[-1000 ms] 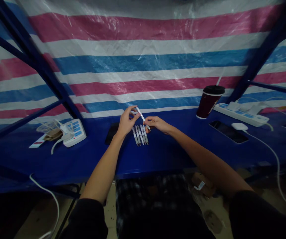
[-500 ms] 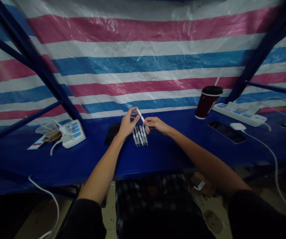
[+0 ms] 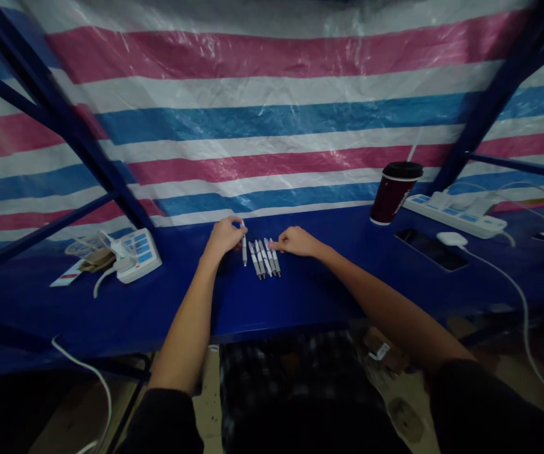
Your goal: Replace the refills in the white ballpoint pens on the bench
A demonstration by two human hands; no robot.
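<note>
Between the thumb and fingers of my left hand [image 3: 227, 236] is a white and grey pen [image 3: 244, 247], its grey end pointing down toward me. Just right of it, several similar pens [image 3: 263, 258] lie side by side on the blue table [image 3: 300, 296]. My right hand [image 3: 297, 241] is curled, with the fingertips at the upper end of the rightmost pens. Whether those fingers grip a pen is too small to make out.
A dark red cup [image 3: 393, 193] with a black lid and straw stands at right, near a phone [image 3: 430, 249], a white charger [image 3: 452, 239] and a power strip [image 3: 456, 215]. Another power strip [image 3: 140, 255] is at left, beside cables and a card [image 3: 67, 273].
My left hand has moved left and down with the pen, which now points more toward me. My right hand has let go of that pen and is beside the row.
</note>
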